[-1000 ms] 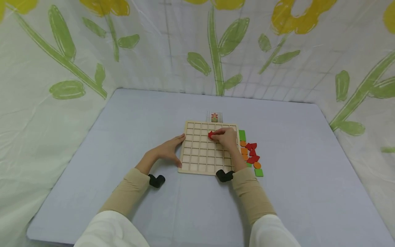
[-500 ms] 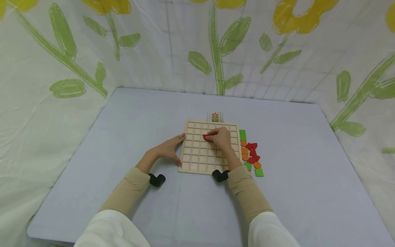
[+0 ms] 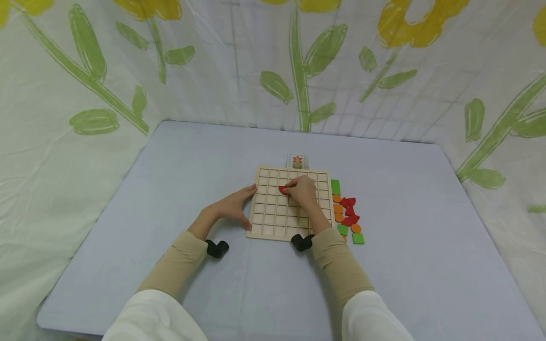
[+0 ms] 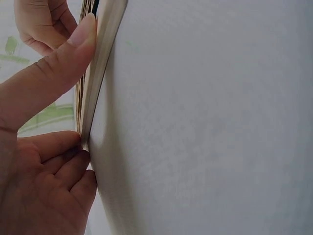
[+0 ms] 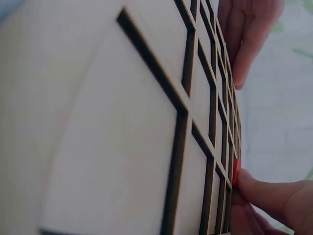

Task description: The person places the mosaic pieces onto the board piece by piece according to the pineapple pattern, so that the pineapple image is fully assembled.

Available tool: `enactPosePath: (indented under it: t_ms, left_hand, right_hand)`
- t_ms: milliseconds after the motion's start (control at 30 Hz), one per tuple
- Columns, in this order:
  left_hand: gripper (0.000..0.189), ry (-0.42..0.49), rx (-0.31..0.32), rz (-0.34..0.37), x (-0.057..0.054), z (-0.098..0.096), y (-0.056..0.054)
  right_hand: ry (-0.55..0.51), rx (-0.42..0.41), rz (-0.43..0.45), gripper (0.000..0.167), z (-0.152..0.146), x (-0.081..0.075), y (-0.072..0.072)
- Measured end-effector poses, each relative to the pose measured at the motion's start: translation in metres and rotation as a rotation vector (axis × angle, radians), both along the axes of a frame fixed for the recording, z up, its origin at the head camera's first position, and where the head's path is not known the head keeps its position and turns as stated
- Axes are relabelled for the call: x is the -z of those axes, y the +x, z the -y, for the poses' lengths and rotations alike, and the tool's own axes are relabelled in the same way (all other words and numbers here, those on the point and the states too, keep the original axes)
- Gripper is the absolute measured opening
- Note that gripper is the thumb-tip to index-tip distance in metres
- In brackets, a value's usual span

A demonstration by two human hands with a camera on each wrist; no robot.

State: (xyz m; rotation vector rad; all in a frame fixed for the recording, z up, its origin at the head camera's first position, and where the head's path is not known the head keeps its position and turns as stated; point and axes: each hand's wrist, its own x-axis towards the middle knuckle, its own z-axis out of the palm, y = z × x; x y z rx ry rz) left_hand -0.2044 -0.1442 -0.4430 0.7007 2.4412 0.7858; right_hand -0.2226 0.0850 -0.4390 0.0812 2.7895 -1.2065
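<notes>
A square wooden grid board lies on the table. At its left side my left hand is spread, with the fingertips touching the upper part of the edge and the thumb near the lower corner. In the left wrist view, the left thumb rests against the board's pale rim. My right hand pinches a small red piece with a curved edge over the grid's upper middle. The right wrist view shows this red piece at the grid, partly covered by the thumb.
Right of the board lie green squares, orange pieces and several red pieces. A small card with a gridded picture touches or nearly touches the board's far edge. Behind the table hangs a flower-patterned curtain.
My right hand has moved a little to the left across the grid with the red piece, mostly in the first half second. The left hand has stayed at the board's edge.
</notes>
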Motion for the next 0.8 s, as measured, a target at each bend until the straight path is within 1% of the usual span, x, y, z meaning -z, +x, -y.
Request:
enactPosePath:
  t_ms: [267,433,533,567,600,767,800]
  left_hand:
    - [0.118,0.002,0.006,-0.004,-0.0002,-0.0011,-0.0003]
    - [0.117,0.0,0.012,-0.018,-0.001,-0.0015,0.0001]
    - [0.117,-0.004,0.008,-0.015,-0.0019,-0.0016,0.0007]
    - [0.117,-0.006,0.006,-0.012,-0.0023,-0.0016,0.001]
    - [0.117,-0.005,0.003,-0.008,-0.0029,-0.0016,0.0013]
    - [0.117,-0.004,-0.003,0.0,-0.0045,-0.0014,0.0027]
    - [0.117,-0.004,-0.001,-0.002,-0.0044,-0.0014,0.0029]
  right_hand:
    - [0.039,-0.022,0.013,0.015,0.0022,-0.0021,-0.0005]
    - [0.028,-0.026,0.032,0.016,0.0022,-0.0021,-0.001]
    - [0.02,-0.025,0.032,0.016,0.0013,-0.0012,-0.001]
    - [0.021,-0.024,0.01,0.014,0.0014,-0.0013,-0.0003]
    - [0.02,-0.022,0.006,0.014,0.0015,-0.0013,-0.0002]
    - [0.004,-0.02,-0.009,0.015,0.0011,-0.0007,0.001]
    - [-0.003,-0.02,0.006,0.017,0.0008,-0.0003,0.0009]
